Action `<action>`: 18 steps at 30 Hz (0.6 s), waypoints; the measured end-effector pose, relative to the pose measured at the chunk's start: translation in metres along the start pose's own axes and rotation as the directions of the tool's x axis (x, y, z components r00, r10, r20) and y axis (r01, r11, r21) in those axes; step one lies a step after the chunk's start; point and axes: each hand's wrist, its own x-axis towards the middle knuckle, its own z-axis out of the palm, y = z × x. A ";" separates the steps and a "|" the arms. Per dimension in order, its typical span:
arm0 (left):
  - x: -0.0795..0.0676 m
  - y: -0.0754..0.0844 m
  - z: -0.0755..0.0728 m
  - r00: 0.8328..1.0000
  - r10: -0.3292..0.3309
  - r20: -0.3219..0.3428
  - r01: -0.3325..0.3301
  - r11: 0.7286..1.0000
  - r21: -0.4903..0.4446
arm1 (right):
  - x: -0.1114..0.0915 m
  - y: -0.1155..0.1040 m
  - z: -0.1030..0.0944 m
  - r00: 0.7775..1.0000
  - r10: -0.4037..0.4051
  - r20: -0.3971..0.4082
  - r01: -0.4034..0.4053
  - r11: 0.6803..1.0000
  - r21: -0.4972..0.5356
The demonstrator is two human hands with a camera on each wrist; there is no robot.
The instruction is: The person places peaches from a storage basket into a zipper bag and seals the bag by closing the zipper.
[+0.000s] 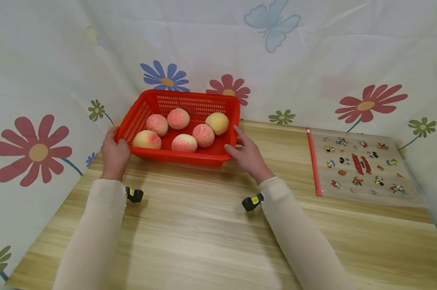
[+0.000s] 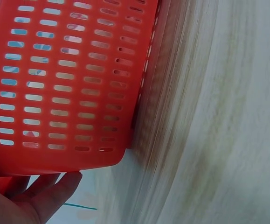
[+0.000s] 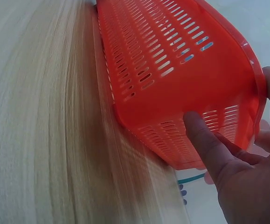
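A red plastic basket [image 1: 175, 158] with slotted walls holds several peaches [image 1: 204, 135], some pink and some yellowish. My left hand [image 1: 117, 153] grips its left end near the front corner, the thumb at the rim; in the left wrist view the fingers [image 2: 55, 198] lie under the rim. On the opposite end, my right hand [image 1: 249, 155] holds the basket, its thumb near the front right corner. From the right wrist, one finger [image 3: 202, 140] shows against the slotted end wall, below the rim. Whether the base is fully on the table cannot be told.
A clear zip bag [image 1: 363, 177] with cartoon prints and a red slider edge lies flat on the wooden table [image 1: 189, 225] at the right. Flower-printed cloth [image 1: 305, 80] hangs behind and along the sides, close to the basket's back.
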 end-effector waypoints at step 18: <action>-0.008 0.005 0.013 0.999 0.037 -0.016 -0.037 0.999 -0.006 | -0.005 0.008 -0.013 1.000 -0.001 -0.011 0.001 1.000 0.021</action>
